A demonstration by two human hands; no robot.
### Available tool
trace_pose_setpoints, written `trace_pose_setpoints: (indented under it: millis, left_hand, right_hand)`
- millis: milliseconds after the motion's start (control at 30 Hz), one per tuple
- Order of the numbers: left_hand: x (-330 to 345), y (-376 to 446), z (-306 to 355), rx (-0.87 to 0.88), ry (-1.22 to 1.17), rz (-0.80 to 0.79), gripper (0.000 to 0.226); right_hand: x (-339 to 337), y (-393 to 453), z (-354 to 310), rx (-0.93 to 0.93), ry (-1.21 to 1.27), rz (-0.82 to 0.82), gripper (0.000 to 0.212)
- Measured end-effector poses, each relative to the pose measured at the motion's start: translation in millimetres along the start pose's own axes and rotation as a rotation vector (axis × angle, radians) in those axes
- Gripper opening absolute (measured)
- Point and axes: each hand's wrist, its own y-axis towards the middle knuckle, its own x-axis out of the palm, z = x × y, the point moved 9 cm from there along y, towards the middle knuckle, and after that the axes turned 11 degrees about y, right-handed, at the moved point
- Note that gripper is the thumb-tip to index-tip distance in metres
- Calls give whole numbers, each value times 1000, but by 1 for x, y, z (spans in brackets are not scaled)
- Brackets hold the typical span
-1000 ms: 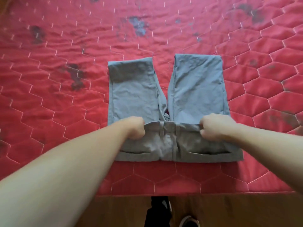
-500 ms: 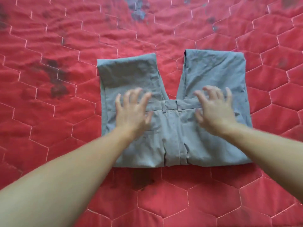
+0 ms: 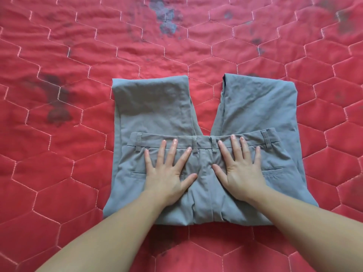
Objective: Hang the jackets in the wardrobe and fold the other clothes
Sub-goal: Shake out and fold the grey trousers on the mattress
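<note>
Our left hand (image 3: 167, 173) and right hand (image 3: 242, 171) lie flat on a pair of grey trousers (image 3: 206, 146), fingers (image 3: 173, 149) spread wide and straight, holding nothing, only pressing the cloth down. The trousers sit on a red quilted bedspread (image 3: 59, 173) stitched in hexagons, the seat panel folded over the two legs, whose far folds splay apart in a V beyond the waistband (image 3: 204, 141). Both palms rest just below that waistband, either side of the centre seam, between the two welt pockets (image 3: 273, 170).

We judge the fold is only being smoothed, and the risks start here. The legs are not parallel, so a further fold across them could come out lopsided and bulky. The folded seat panel sits askew on the legs, its right corner farther from us than its left, and lifting the hands may let it spring open. Sliding the palms outward could drag the layer beneath and wrinkle it. The dark stains (image 3: 57, 103) left of the trousers could mark the cloth if damp; we cannot tell.

No brand, label or readable writing shows anywhere on the trousers or bedspread.
</note>
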Motion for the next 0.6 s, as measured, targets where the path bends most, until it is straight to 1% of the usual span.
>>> trace_pose_setpoints:
  millis: [67, 133, 167, 233, 300, 367, 433, 500, 533, 600]
  left_hand:
    - [-8, -5, 6, -1, -13, 16, 71]
    - [-17, -24, 20, 45, -44, 79, 64]
    - [-18, -39, 28, 82, -53, 100, 60]
    - [-9, -76, 38, 122, -72, 91, 59]
    - [5, -112, 41, 143, -80, 43, 66]
    - [14, -132, 40, 165, -12, -3, 78]
    - [14, -131, 31, 113, 57, -5, 86]
    - [11, -121, 13, 6, 124, 1, 94]
    - [9, -116, 3, -43, 161, -21, 94]
    - [6, -111, -6, -56, 209, -48, 81]
  right_hand:
    - [-2, 4, -4, 11, 1, -56, 72]
    - [-7, -1, -7, 6, 24, -63, 71]
    - [-10, -11, -10, -14, 49, -54, 70]
    - [-8, -49, -14, -75, 59, -38, 69]
    - [4, -100, -12, -118, 53, -70, 76]
    - [12, -136, -3, -166, 41, -107, 83]
    - [9, -145, 12, -215, -18, -85, 84]
    - [-1, -140, 27, -209, -32, -46, 82]
    - [-5, -135, 33, -194, -35, -43, 78]
    - [-8, -129, 38, -158, -19, -75, 66]
